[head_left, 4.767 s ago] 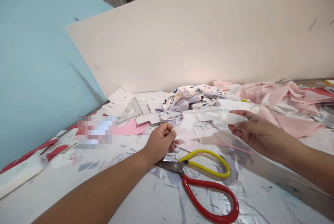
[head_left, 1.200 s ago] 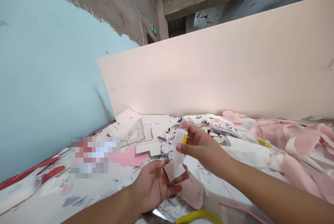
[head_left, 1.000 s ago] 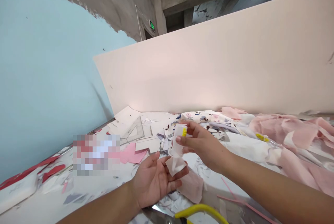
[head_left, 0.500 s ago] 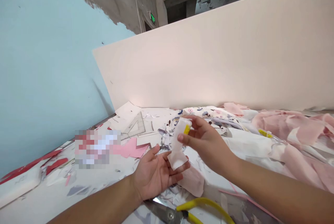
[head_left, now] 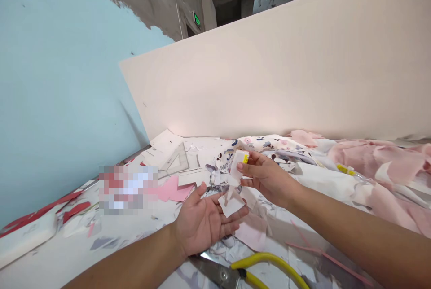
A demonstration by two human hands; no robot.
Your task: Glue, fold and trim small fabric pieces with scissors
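Observation:
My left hand (head_left: pixel 208 224) is palm up with its fingers stretched out. Over its fingers lies a white square scrap (head_left: pixel 232 205), apparently paper or thin cloth. Just above, my right hand (head_left: pixel 269 179) pinches a small white piece with a yellow patch (head_left: pixel 239 163) between thumb and fingers. A narrow, twisted strip hangs from that piece toward the scrap; whether they are joined I cannot tell. Below my left hand lie scissors (head_left: pixel 224 274) with yellow handles, their blade tips partly hidden under the wrist.
Paper and cloth scraps cover the table. A clear set square (head_left: pixel 178 161) and pink paper (head_left: pixel 171 189) lie beyond my left hand. Floral fabric (head_left: pixel 266 142) and pink cloth (head_left: pixel 367 159) are piled at the back and right. A pale partition (head_left: pixel 269 78) stands behind.
My right hand has tilted the white piece, and its lower part now looks narrower and twisted above the scrap. My left hand stays open, almost in place.

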